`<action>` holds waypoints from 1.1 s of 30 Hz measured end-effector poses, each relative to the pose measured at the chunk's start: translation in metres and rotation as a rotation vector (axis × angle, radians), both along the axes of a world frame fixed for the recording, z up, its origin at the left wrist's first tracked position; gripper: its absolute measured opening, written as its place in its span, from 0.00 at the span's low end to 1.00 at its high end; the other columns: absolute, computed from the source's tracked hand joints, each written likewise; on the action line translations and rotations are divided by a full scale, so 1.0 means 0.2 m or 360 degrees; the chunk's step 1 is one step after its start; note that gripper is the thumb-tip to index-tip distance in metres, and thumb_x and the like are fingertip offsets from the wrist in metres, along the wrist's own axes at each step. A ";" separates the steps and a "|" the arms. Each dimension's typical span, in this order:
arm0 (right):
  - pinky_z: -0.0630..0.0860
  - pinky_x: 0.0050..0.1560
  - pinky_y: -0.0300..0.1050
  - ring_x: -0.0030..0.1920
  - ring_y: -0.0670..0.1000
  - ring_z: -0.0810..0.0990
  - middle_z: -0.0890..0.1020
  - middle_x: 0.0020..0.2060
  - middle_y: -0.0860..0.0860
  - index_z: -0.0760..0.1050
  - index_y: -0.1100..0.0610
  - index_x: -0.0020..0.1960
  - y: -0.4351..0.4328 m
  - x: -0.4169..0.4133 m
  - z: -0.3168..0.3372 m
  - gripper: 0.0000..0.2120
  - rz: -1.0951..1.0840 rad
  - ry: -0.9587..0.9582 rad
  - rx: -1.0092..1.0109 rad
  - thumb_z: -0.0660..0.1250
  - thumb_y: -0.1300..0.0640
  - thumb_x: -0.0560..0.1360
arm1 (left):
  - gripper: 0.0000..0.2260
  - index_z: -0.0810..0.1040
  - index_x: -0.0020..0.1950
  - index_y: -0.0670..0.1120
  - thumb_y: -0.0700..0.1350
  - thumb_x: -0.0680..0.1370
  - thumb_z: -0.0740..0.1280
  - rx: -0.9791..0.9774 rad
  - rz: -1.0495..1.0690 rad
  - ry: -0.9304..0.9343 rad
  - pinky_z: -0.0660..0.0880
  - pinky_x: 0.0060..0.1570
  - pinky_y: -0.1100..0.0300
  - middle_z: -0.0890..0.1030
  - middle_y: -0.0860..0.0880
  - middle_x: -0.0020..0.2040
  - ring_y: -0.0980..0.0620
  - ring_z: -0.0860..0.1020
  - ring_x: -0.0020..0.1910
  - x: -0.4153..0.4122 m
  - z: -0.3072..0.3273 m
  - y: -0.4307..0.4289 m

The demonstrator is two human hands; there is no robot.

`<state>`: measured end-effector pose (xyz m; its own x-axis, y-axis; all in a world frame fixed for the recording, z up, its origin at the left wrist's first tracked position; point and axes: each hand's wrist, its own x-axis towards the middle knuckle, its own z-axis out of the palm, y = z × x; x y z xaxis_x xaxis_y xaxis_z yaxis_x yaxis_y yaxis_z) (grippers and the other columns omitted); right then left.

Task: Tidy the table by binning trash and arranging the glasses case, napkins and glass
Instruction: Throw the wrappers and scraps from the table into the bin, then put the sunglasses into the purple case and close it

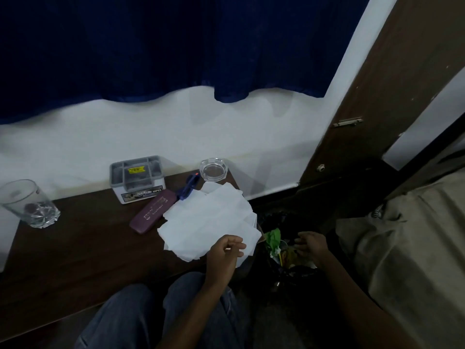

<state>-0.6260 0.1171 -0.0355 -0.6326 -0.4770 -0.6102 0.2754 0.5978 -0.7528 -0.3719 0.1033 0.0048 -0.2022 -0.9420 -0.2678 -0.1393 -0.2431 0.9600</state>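
Observation:
A spread pile of white napkins (211, 220) lies at the right end of the dark wooden table (75, 248). My left hand (226, 250) hovers at the pile's near edge, fingers loosely curled, with nothing plainly held. My right hand (310, 245) hangs with relaxed fingers over the dark bin (294, 268) beside the table. The bin holds trash, including a green wrapper (274, 238). A maroon glasses case (153, 210) lies left of the napkins. A clear drinking glass (29, 202) stands at the table's far left.
A grey and white compartment box (137, 178) stands against the wall. A blue clip-like item (187, 187) and a round glass ashtray (214, 170) lie behind the napkins. A brown door (377, 109) and a draped beige cloth (402, 235) are on the right.

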 end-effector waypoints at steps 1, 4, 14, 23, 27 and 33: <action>0.73 0.29 0.42 0.32 0.55 0.76 0.76 0.35 0.58 0.72 0.68 0.59 -0.02 0.03 0.03 0.13 0.0010 -0.0002 -0.0028 0.59 0.63 0.78 | 0.11 0.77 0.40 0.49 0.35 0.75 0.61 0.0011 -0.0001 0.0001 0.75 0.37 0.63 0.83 0.51 0.39 0.62 0.80 0.30 0.00 0.01 0.00; 0.74 0.33 0.47 0.35 0.57 0.77 0.78 0.40 0.61 0.72 0.67 0.60 -0.06 0.15 0.12 0.13 0.0003 -0.0026 -0.0153 0.59 0.62 0.78 | 0.10 0.77 0.40 0.48 0.35 0.76 0.61 0.0046 0.0027 0.0025 0.73 0.34 0.68 0.82 0.51 0.38 0.63 0.79 0.28 0.02 0.03 0.00; 0.74 0.44 0.48 0.40 0.57 0.77 0.78 0.44 0.62 0.69 0.69 0.62 -0.09 0.59 0.34 0.14 -0.0092 -0.0492 -0.0539 0.58 0.65 0.78 | 0.08 0.78 0.43 0.45 0.36 0.77 0.61 0.0177 0.0274 0.0440 0.75 0.36 0.62 0.84 0.49 0.38 0.52 0.81 0.35 0.16 0.20 0.09; 0.79 0.27 0.41 0.42 0.55 0.77 0.77 0.43 0.58 0.72 0.63 0.44 -0.22 1.04 0.38 0.04 -0.0058 -0.1088 -0.0622 0.60 0.65 0.76 | 0.09 0.77 0.42 0.42 0.35 0.78 0.59 -0.0075 0.0674 0.0438 0.73 0.31 0.68 0.82 0.48 0.38 0.61 0.79 0.28 0.60 0.25 -0.13; 0.79 0.28 0.40 0.42 0.55 0.77 0.78 0.44 0.59 0.73 0.64 0.46 -0.32 1.25 0.38 0.03 -0.0054 -0.1200 -0.0617 0.61 0.65 0.75 | 0.06 0.79 0.46 0.43 0.34 0.75 0.64 -0.0032 0.0982 0.0389 0.75 0.37 0.64 0.82 0.46 0.41 0.53 0.80 0.37 0.74 0.13 -0.26; 0.71 0.37 0.41 0.37 0.52 0.76 0.77 0.39 0.58 0.73 0.62 0.43 -0.50 1.48 0.34 0.07 -0.0246 -0.1095 -0.0601 0.57 0.67 0.75 | 0.23 0.71 0.67 0.43 0.35 0.72 0.68 0.0088 0.1214 -0.0185 0.69 0.61 0.49 0.72 0.41 0.66 0.40 0.73 0.64 0.79 -0.04 -0.47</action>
